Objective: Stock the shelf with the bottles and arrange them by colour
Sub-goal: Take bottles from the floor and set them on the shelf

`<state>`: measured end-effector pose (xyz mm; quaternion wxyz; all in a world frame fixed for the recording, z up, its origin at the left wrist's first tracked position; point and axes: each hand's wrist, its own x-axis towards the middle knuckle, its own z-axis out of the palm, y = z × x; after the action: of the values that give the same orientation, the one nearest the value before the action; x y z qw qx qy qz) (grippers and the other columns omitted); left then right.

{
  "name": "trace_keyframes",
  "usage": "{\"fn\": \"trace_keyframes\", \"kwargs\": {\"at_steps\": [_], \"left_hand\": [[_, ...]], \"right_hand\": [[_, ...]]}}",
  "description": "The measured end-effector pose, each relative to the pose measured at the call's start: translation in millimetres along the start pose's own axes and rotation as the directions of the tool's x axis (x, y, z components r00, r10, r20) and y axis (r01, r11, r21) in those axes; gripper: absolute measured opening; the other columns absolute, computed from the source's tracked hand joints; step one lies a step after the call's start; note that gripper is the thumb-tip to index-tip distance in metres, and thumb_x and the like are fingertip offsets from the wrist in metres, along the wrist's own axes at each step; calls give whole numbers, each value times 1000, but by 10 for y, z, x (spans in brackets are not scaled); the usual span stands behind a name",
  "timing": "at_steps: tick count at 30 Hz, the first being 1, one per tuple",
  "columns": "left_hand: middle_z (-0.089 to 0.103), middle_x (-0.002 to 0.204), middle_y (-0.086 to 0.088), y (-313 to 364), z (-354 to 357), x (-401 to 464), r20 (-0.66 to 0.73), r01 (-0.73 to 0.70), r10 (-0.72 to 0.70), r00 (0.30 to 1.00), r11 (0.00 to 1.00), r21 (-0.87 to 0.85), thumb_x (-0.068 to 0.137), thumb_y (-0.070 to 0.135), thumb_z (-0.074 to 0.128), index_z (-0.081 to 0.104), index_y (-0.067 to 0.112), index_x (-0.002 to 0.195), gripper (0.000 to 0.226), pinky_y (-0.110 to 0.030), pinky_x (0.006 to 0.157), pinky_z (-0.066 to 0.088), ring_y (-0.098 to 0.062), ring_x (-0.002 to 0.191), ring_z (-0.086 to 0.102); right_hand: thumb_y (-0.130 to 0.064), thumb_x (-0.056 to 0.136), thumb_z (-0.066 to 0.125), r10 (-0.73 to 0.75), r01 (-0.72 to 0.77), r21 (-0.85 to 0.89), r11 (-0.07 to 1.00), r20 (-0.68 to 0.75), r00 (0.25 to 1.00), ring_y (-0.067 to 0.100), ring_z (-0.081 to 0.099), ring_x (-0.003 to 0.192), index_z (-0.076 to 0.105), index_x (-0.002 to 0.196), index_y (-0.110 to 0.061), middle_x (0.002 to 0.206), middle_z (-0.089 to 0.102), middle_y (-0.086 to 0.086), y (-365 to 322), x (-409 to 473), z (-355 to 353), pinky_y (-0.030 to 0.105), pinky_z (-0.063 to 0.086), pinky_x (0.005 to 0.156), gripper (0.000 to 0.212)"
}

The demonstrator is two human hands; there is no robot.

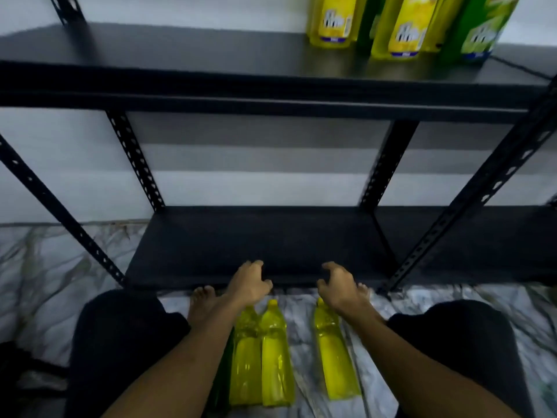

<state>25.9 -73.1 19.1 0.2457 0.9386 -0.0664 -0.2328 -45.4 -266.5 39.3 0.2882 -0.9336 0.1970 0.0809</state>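
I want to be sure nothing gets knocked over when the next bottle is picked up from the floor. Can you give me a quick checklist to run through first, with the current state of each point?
1. Both hands free: ok. The left hand and right hand are open and hold nothing.
2. Bottles within reach: ok. Three yellow bottles stand on the floor under the forearms; the third yellow bottle stands apart.
3. Green bottle graspable: cannot tell, mostly hidden by the left forearm.
4. Space on the upper shelf: ok, bare left of the stocked bottles.
5. Colours grouped up there: not ok, a green bottle shows between yellow ones.
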Motion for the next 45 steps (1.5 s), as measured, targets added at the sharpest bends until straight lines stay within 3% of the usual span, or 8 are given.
{"fn": "trace_keyframes", "kwargs": {"at_steps": [8, 12, 18, 25, 29, 35, 40, 45], "left_hand": [[63, 122, -20, -653, 964, -10, 213, 282, -248, 945, 948, -147, 77, 39, 62, 61, 4, 117, 53, -30, 76, 46, -35, 110, 61], [66, 120, -16, -1005, 1402, 178, 261, 425, -379, 888, 893, -150, 77, 39, 63, 64, 13, 117, 48, -35, 86, 51, -35, 108, 62], [41, 138, -29, -1352, 1606, 252, 49, 634, -632, 774, 770, -79, 79, 27, 70, 36, 6, 140, 73, -46, 100, 42, -46, 125, 43], [30, 150, -26, -1826, 1671, 316, 209, 799, -773, 599, 558, -225, 69, 42, 84, 9, 7, 153, 118, -50, 110, 35, -45, 135, 34], [33, 152, -21, -1976, 1744, 283, 248, 763, -727, 640, 562, -319, 64, 39, 89, 7, 6, 153, 125, -46, 112, 34, -40, 137, 35], [58, 133, -18, -2074, 1688, 333, 194, 723, -699, 688, 635, -272, 55, 41, 93, 54, 6, 133, 94, -37, 98, 47, -36, 121, 55], [64, 122, -18, -2024, 1538, 285, 126, 707, -702, 701, 662, -248, 42, 43, 95, 61, 6, 123, 95, -39, 88, 54, -35, 105, 63], [54, 127, -24, -1833, 1218, 340, 207, 688, -660, 723, 659, -304, 76, 11, 80, 47, -6, 123, 60, -9, 48, 41, -30, 88, 56]], "right_hand": [[-15, 86, 61, 379, -392, 4, 920, 251, 891, 39, 59, 111, 57, 104, -4, 112, 63, 23, 990, 17, 885, 39, 47, 88, 22], [-16, 87, 64, 457, -485, 21, 874, 301, 837, 35, 52, 123, 51, 128, 0, 131, 55, 21, 1241, 138, 1229, 35, 39, 98, 46], [-34, 85, 71, 582, -578, -130, 805, 360, 729, 43, 30, 137, 3, 154, -12, 152, 23, 24, 1449, 404, 1641, 46, 29, 110, 100], [-39, 64, 87, 676, -670, -127, 731, 265, 687, 44, 37, 126, 18, 147, -19, 137, 33, 25, 1709, 517, 1907, 52, 36, 99, 110], [-39, 60, 88, 679, -694, -60, 718, 281, 678, 46, 50, 116, 24, 136, -17, 130, 48, 25, 1779, 419, 1961, 52, 43, 97, 102], [-30, 70, 84, 682, -724, 60, 687, 292, 671, 43, 47, 125, 21, 149, -13, 141, 46, 22, 1692, 386, 1903, 49, 43, 100, 102], [-38, 60, 86, 664, -720, 93, 688, 321, 676, 43, 50, 121, 26, 146, -18, 137, 50, 18, 1633, 254, 1912, 54, 46, 96, 107], [-36, 58, 84, 614, -675, 136, 725, 317, 723, 44, 52, 116, 34, 140, -17, 130, 53, 19, 1550, 101, 1848, 56, 48, 92, 97]]}}
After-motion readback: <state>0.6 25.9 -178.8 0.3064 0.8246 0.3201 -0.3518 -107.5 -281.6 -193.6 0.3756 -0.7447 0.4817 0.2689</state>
